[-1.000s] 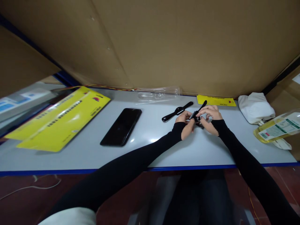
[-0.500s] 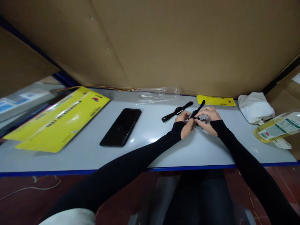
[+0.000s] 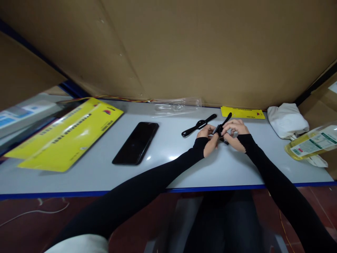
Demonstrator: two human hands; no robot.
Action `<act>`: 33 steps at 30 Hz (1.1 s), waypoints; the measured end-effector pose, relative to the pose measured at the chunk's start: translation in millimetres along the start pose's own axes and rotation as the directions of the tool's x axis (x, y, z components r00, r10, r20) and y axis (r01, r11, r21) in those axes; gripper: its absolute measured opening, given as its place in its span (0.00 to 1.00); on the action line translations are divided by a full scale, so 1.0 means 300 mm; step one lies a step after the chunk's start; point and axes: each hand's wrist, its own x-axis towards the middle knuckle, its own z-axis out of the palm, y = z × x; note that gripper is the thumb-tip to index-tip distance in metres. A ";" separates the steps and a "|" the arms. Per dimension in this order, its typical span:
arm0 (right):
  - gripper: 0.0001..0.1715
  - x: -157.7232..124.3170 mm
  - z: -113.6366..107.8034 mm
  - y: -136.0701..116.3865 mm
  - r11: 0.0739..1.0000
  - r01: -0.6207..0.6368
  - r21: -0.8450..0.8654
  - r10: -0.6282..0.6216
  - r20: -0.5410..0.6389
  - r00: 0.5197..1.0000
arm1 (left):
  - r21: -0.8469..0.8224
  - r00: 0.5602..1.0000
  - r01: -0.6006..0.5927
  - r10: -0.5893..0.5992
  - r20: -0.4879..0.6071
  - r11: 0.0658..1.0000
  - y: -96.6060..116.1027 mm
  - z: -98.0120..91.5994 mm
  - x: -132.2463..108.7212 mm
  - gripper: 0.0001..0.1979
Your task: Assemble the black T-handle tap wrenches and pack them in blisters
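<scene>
My left hand (image 3: pixel 207 138) is closed around the middle of a black spokeshave (image 3: pixel 226 119), which is tilted with one handle pointing up and away. From the other side, my right hand (image 3: pixel 235 133) pinches at the tool's middle, thumb and fingers bent together. The fingers partly cover the tool's body, so any small part between them cannot be made out. A second black spokeshave (image 3: pixel 193 130) lies on the table just left of my left hand, apart from the fingers.
On the table (image 3: pixel 147 177) lie a black phone (image 3: pixel 136 143), yellow printed cards (image 3: pixel 68 140), a clear plastic blister pack (image 3: pixel 176 106) and another yellow card (image 3: pixel 243 112). A white cloth (image 3: pixel 286 121) and a bottle of yellow liquid (image 3: pixel 310 142) are at the right. Cardboard (image 3: pixel 184 49) walls the back.
My right fingers have shifted slightly and closed in nearer the middle of the spokeshave. The tool's upper handle has moved a little to the right. My left hand stays nearly still.
</scene>
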 end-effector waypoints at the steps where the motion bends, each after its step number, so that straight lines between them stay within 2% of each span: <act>1: 0.05 -0.001 -0.001 -0.003 1.000 0.000 -0.010 0.000 -0.013 1.000 | -0.001 1.000 0.003 -0.003 0.000 1.000 0.000 0.000 0.000 0.08; 6: 0.04 -0.001 -0.006 -0.009 0.998 -0.019 -0.059 0.021 0.024 1.000 | -0.012 1.000 0.010 -0.010 -0.028 1.000 -0.007 0.000 0.004 0.09; 9: 0.13 -0.001 -0.007 -0.008 0.999 -0.035 -0.004 0.035 0.061 0.998 | -0.015 0.999 0.015 -0.015 -0.039 1.000 -0.004 0.000 0.005 0.10; 12: 0.18 -0.001 -0.005 -0.007 1.000 -0.024 -0.007 0.024 0.005 1.000 | -0.021 0.999 0.021 -0.022 -0.027 1.000 0.005 0.001 0.002 0.10; 16: 0.09 0.004 -0.003 0.007 0.997 0.017 -0.075 -0.013 0.059 0.998 | 0.000 1.000 0.001 -0.001 -0.024 1.000 0.017 0.001 -0.003 0.09; 18: 0.10 0.005 -0.003 0.013 0.997 0.025 -0.075 -0.020 0.074 0.997 | 0.006 1.000 -0.004 0.004 -0.017 1.000 0.020 0.001 -0.006 0.09; 22: 0.05 0.003 0.001 0.009 1.000 -0.030 -0.008 0.030 -0.011 0.999 | 0.011 1.000 0.001 -0.001 -0.019 1.000 0.017 0.000 -0.005 0.09; 23: 0.08 0.002 0.002 0.006 0.999 -0.047 0.008 0.047 -0.023 0.999 | 0.013 1.000 0.003 -0.003 -0.024 1.000 0.014 0.000 -0.003 0.08; 25: 0.12 0.001 0.005 0.000 0.998 -0.052 0.029 0.053 -0.011 0.999 | 0.017 1.000 0.001 -0.001 -0.028 1.000 0.006 0.000 0.000 0.08; 29: 0.07 0.001 0.002 -0.004 0.997 -0.015 0.081 0.009 0.072 0.997 | 0.030 1.000 -0.014 0.014 -0.012 0.999 -0.006 0.000 0.004 0.07; 31: 0.08 0.000 -0.001 -0.005 0.995 -0.016 0.095 0.009 0.067 0.998 | 0.022 1.000 -0.012 0.012 -0.014 1.000 -0.009 -0.001 0.004 0.07; 33: 0.04 -0.001 -0.002 -0.005 0.995 -0.037 0.090 0.034 0.035 0.999 | 0.000 1.000 -0.006 0.006 -0.027 1.000 -0.011 -0.001 0.004 0.08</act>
